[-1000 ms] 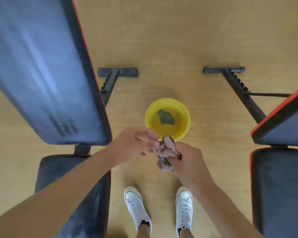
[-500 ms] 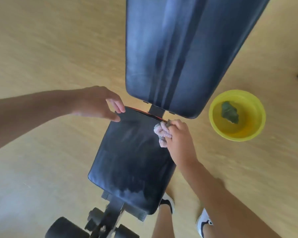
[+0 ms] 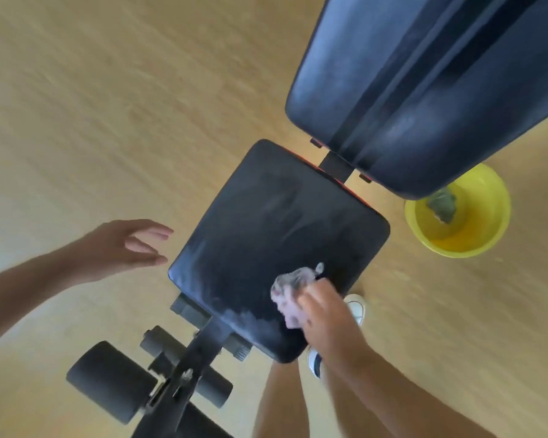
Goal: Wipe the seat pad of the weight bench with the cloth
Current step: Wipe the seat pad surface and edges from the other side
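The black seat pad (image 3: 276,235) of the weight bench lies in the middle of the head view, with pale dusty smears near its near edge. My right hand (image 3: 325,308) presses a crumpled pinkish cloth (image 3: 290,290) onto the pad's near right part. My left hand (image 3: 121,248) hovers with fingers spread just left of the pad, touching nothing.
The bench's raised black backrest (image 3: 424,83) fills the top right. A yellow basin (image 3: 465,238) with a green rag (image 3: 443,205) in it stands on the wooden floor at right. Foam leg rollers (image 3: 108,380) and the frame lie at bottom left. My white shoe (image 3: 356,306) peeks out beside the pad.
My right hand has dragged the cloth from the pad's far edge down to its near right part. My left hand has come off the pad's corner and moved left.
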`<state>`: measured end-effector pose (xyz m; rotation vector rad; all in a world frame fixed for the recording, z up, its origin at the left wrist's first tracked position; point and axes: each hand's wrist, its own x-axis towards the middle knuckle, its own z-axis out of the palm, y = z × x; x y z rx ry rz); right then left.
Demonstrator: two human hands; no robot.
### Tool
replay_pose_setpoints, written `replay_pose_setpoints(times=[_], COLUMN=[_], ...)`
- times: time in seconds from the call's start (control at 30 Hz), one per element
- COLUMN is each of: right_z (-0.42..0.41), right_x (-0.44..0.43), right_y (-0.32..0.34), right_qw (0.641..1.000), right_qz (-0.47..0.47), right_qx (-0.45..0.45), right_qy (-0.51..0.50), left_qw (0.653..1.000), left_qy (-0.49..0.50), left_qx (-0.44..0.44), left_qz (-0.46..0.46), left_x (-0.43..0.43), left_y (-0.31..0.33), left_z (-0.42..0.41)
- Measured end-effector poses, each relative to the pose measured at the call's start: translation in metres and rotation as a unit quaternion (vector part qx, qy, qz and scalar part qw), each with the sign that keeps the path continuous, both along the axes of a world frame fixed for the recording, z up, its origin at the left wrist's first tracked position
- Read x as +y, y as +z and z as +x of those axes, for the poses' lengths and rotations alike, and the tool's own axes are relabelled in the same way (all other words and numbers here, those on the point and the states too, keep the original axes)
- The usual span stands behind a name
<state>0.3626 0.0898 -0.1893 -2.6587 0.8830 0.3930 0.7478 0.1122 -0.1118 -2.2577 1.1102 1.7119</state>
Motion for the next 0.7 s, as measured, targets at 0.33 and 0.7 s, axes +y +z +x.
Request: replay_pose_setpoints(times=[0.33,0.7], right_z=[0.005,0.049], right_x=[-0.04,-0.123], right_y=[0.009,0.019], right_qw=[0.918,0.919], right_qz=[0.03,-0.067], right_qx=[-0.189,-0.191], right_qy=[-0.348,-0.339], left_qw=[0.982,0.965], left_qy=[0.187,0.26], left_qx=[0.026,-0.015], left_qz=[-0.012,-0.032], left_x=[0.062,0.065], left_y=[-0.037,-0.049], left_z=[-0.03,-0.033])
